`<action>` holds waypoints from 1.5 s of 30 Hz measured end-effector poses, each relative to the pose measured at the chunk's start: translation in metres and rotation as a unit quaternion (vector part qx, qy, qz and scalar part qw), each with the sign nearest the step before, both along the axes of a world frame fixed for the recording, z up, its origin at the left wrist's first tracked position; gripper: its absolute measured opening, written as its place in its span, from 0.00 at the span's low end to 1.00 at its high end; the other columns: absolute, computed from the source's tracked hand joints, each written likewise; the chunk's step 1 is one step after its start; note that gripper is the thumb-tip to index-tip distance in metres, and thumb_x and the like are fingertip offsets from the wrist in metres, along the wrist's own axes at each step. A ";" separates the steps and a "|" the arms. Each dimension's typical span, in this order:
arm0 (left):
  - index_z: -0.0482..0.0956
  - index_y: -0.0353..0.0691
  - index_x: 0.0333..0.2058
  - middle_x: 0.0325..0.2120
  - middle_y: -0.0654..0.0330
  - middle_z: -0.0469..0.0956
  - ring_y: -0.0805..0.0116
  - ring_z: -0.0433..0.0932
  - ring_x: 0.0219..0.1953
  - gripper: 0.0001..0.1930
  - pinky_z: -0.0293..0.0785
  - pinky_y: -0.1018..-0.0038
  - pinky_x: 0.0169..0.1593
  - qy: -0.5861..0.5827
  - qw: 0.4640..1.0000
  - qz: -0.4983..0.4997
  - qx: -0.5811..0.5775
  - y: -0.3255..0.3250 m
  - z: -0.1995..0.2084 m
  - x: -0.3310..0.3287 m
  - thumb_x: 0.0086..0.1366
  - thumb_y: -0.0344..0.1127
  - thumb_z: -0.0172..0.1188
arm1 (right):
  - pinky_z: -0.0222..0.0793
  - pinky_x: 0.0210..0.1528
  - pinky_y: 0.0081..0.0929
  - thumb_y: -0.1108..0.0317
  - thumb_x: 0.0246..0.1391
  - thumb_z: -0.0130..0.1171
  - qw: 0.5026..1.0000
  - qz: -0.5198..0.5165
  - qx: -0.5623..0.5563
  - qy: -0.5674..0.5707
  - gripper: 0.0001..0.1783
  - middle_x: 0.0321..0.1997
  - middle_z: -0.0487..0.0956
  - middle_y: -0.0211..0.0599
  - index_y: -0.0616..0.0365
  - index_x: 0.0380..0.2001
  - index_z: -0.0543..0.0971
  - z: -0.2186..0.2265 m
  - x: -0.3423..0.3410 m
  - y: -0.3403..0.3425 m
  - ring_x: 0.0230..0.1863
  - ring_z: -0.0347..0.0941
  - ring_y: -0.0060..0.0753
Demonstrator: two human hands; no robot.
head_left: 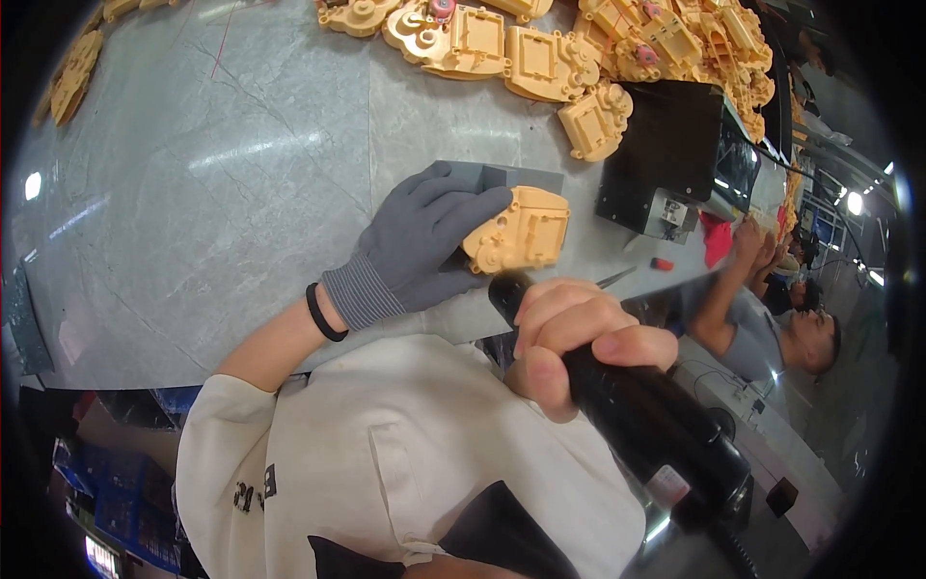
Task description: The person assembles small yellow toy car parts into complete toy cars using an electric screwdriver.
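My left hand (413, 234), in a grey knitted glove, is closed on a yellow plastic housing (532, 230) with a square recess and round bosses. A grey block (542, 180) shows just behind that housing. Bare fingers of my right hand (590, 336) wrap round a black corded power tool (666, 425) that looks like an electric screwdriver. Its front end lies close by the lower edge of the housing; whether they touch, I cannot tell. The tip itself is hidden.
Many more yellow housings (550, 66) are heaped along the far side of the grey table (241, 241). A black box-shaped device (661, 150) stands to the right, near a small red-and-black object (662, 263). Beyond it sits another person (757, 318), hands raised at the bench.
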State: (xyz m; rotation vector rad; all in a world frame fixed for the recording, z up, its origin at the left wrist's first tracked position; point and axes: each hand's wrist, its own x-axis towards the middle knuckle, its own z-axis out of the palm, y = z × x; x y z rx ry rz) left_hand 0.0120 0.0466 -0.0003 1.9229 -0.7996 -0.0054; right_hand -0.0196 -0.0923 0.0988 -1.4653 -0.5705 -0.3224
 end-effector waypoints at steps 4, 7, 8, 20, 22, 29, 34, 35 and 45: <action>0.65 0.41 0.53 0.42 0.56 0.72 0.57 0.69 0.46 0.39 0.62 0.56 0.55 -0.008 1.000 -0.015 -0.021 -0.001 0.001 0.002 0.40 0.42 0.68 | 0.63 0.17 0.25 0.86 0.38 0.58 1.000 -0.025 0.004 -0.016 0.25 0.19 0.70 0.36 0.57 0.38 0.59 -0.002 -0.001 -0.008 0.14 0.67 0.30; 0.65 0.38 0.53 0.43 0.54 0.72 0.54 0.69 0.47 0.39 0.60 0.56 0.57 -0.005 1.000 -0.026 -0.015 -0.001 0.008 0.000 0.39 0.41 0.68 | 0.65 0.21 0.29 0.85 0.39 0.58 0.998 0.023 0.039 0.038 0.29 0.19 0.70 0.34 0.54 0.43 0.59 0.003 -0.006 -0.023 0.17 0.68 0.31; 0.65 0.36 0.53 0.44 0.53 0.72 0.51 0.69 0.48 0.39 0.58 0.55 0.59 0.010 1.000 -0.024 0.012 0.000 0.010 0.000 0.39 0.40 0.68 | 0.65 0.22 0.32 0.84 0.41 0.58 0.996 -0.012 0.084 0.029 0.28 0.18 0.70 0.33 0.54 0.44 0.59 0.001 -0.018 -0.039 0.17 0.68 0.31; 0.66 0.37 0.52 0.43 0.55 0.71 0.55 0.67 0.48 0.36 0.54 0.54 0.60 -0.008 0.999 -0.033 0.043 0.000 0.009 -0.005 0.45 0.46 0.67 | 0.64 0.25 0.25 0.85 0.37 0.51 0.852 -0.515 0.096 -0.010 0.21 0.18 0.67 0.34 0.62 0.40 0.64 0.017 0.041 -0.183 0.15 0.63 0.26; 0.66 0.37 0.52 0.44 0.55 0.71 0.55 0.67 0.49 0.36 0.54 0.54 0.61 0.008 0.998 -0.029 0.046 0.000 0.010 -0.004 0.45 0.46 0.67 | 0.63 0.25 0.25 0.84 0.38 0.51 0.866 -0.485 0.126 -0.012 0.20 0.19 0.67 0.33 0.62 0.39 0.64 0.016 0.034 -0.183 0.16 0.62 0.26; 0.62 0.36 0.55 0.46 0.53 0.70 0.52 0.65 0.50 0.40 0.53 0.54 0.61 0.010 1.000 0.001 0.017 -0.004 0.011 -0.004 0.42 0.42 0.68 | 0.64 0.23 0.29 0.80 0.39 0.51 0.939 -0.329 0.086 -0.050 0.27 0.17 0.68 0.34 0.60 0.47 0.60 0.017 -0.017 -0.108 0.15 0.63 0.27; 0.61 0.36 0.55 0.47 0.52 0.69 0.52 0.65 0.50 0.42 0.53 0.53 0.61 0.011 1.000 -0.005 0.024 0.000 0.011 -0.002 0.41 0.43 0.69 | 0.64 0.23 0.26 0.82 0.38 0.52 0.853 -0.510 0.048 -0.104 0.24 0.17 0.67 0.34 0.64 0.43 0.61 0.038 0.025 -0.143 0.15 0.62 0.25; 0.61 0.36 0.55 0.47 0.52 0.69 0.52 0.65 0.50 0.42 0.53 0.53 0.61 0.009 1.000 -0.009 0.024 -0.001 0.011 -0.003 0.41 0.43 0.69 | 0.64 0.23 0.24 0.83 0.38 0.52 0.851 -0.513 0.064 -0.093 0.23 0.17 0.67 0.34 0.64 0.42 0.61 0.040 0.031 -0.161 0.16 0.62 0.24; 0.62 0.36 0.54 0.48 0.53 0.68 0.53 0.65 0.51 0.40 0.54 0.53 0.62 -0.016 0.999 0.000 0.032 0.006 0.006 -0.007 0.41 0.43 0.68 | 0.64 0.24 0.27 0.84 0.38 0.52 0.877 -0.479 0.033 0.023 0.18 0.18 0.68 0.34 0.62 0.36 0.65 0.017 0.032 -0.167 0.15 0.64 0.27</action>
